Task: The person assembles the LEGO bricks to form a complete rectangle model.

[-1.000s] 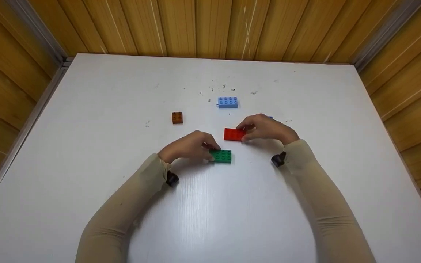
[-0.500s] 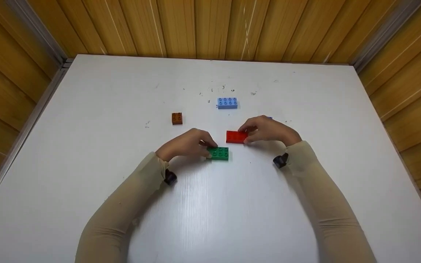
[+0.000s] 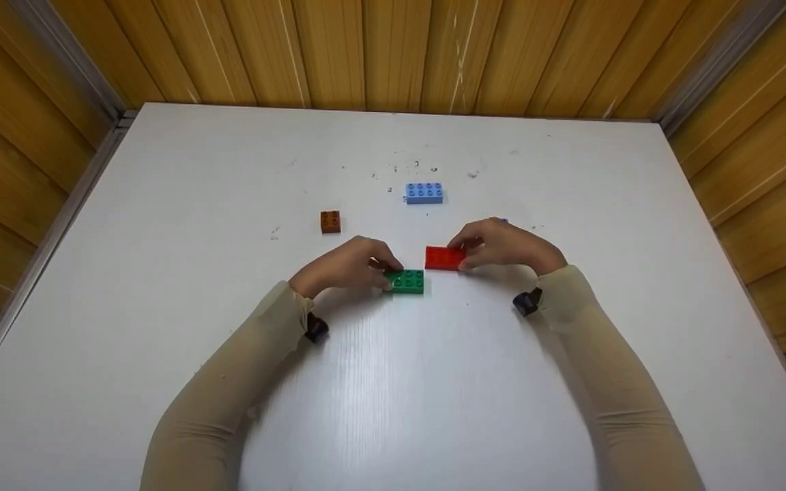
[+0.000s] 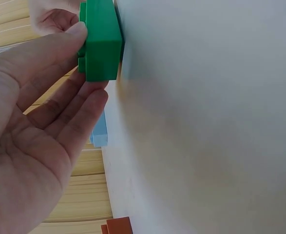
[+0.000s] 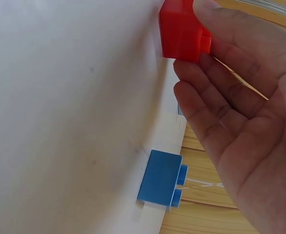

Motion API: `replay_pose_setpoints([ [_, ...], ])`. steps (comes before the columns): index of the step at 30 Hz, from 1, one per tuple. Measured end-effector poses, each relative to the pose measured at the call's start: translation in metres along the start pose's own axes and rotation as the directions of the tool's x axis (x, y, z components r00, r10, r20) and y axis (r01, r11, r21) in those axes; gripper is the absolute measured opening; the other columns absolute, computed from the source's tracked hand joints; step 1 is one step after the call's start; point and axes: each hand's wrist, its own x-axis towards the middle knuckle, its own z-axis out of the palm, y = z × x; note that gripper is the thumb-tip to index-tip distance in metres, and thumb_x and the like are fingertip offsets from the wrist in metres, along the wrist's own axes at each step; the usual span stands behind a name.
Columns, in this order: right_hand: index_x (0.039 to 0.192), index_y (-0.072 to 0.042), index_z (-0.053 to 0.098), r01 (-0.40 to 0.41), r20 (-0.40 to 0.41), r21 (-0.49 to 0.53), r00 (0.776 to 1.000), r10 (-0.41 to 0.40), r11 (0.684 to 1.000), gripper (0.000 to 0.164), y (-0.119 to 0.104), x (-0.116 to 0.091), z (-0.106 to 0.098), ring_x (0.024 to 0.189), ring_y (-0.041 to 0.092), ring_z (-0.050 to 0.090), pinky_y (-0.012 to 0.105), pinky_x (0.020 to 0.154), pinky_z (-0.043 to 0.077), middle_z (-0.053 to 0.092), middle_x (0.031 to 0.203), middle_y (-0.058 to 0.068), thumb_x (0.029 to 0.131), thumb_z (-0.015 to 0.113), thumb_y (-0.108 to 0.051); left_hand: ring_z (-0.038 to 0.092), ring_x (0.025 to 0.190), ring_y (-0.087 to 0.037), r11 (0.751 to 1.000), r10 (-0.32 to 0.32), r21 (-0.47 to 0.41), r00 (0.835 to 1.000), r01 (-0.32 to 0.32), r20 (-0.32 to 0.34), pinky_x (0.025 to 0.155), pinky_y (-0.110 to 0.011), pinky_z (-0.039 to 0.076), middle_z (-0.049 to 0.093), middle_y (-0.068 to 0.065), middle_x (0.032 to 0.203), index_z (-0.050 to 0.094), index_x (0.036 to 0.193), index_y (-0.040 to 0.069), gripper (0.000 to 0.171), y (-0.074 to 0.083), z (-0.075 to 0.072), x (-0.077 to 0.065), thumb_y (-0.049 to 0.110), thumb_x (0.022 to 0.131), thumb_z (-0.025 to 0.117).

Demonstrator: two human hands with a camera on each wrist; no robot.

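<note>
My left hand (image 3: 355, 266) pinches the left end of a green toy building brick (image 3: 408, 281), its studs facing up, close over the white table. In the left wrist view the thumb lies on the studded side of the green brick (image 4: 104, 44). Just beyond and to the right, my right hand (image 3: 502, 244) holds a red building brick (image 3: 442, 258) by its right end. The right wrist view has the red brick (image 5: 181, 31) between thumb and fingers. The red brick's near left corner stands close to the green brick's far right corner.
A light blue brick (image 3: 424, 194) lies farther back on the white table (image 3: 195, 170), and a small brown brick (image 3: 330, 221) to the left. Another blue brick (image 5: 161, 178) sits behind my right hand, mostly hidden in the head view. Wood-patterned walls (image 3: 393, 54) surround the table.
My left hand has moved the green brick slightly away from me and to the left. My right hand has shifted the red brick slightly to the right and toward me.
</note>
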Motion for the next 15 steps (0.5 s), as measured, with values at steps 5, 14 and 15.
replay_pose_setpoints([
  [5, 0.12, -0.012, 0.068, 0.005, -0.007, -0.011, 1.0, -0.005, 1.0, 0.038, 0.0002, -0.0019, -0.0001, 0.107, 0.024, 0.057, 0.044, 0.099, 0.046, 0.066, 0.118, 0.006, 0.083, 0.074, -0.019, 0.064, 0.105, -0.018, 1.0, -0.005, -0.001, 1.0, 0.005, -0.008, 0.095, -0.031, 0.051, 0.069, -0.006, 0.111, 0.072, 0.112, 0.007, 0.029, -0.001, -0.0014, 0.0011, 0.004, 0.083, 0.072],
  [14, 0.119, -0.012, 0.068, 0.017, -0.008, 0.001, 1.0, -0.017, 1.0, 0.037, 0.0011, -0.0034, -0.0001, 0.107, 0.024, 0.058, 0.043, 0.099, 0.047, 0.067, 0.117, 0.005, 0.083, 0.075, -0.017, 0.062, 0.108, -0.02, 1.0, -0.029, -0.004, 0.999, 0.029, -0.02, 0.097, -0.033, 0.049, 0.068, -0.006, 0.113, 0.072, 0.113, 0.007, 0.03, -0.0013, -0.0039, 0.0032, 0.004, 0.083, 0.071],
  [15, 0.119, -0.012, 0.068, 0.012, -0.007, 0.003, 1.0, -0.012, 1.0, 0.037, 0.0005, -0.0039, -0.0001, 0.107, 0.024, 0.058, 0.043, 0.099, 0.047, 0.067, 0.117, 0.005, 0.083, 0.075, -0.017, 0.062, 0.108, -0.02, 0.999, -0.038, -0.004, 0.999, 0.038, -0.02, 0.097, -0.034, 0.049, 0.068, -0.005, 0.113, 0.072, 0.113, 0.008, 0.03, -0.0012, -0.004, 0.0037, 0.004, 0.083, 0.071],
])
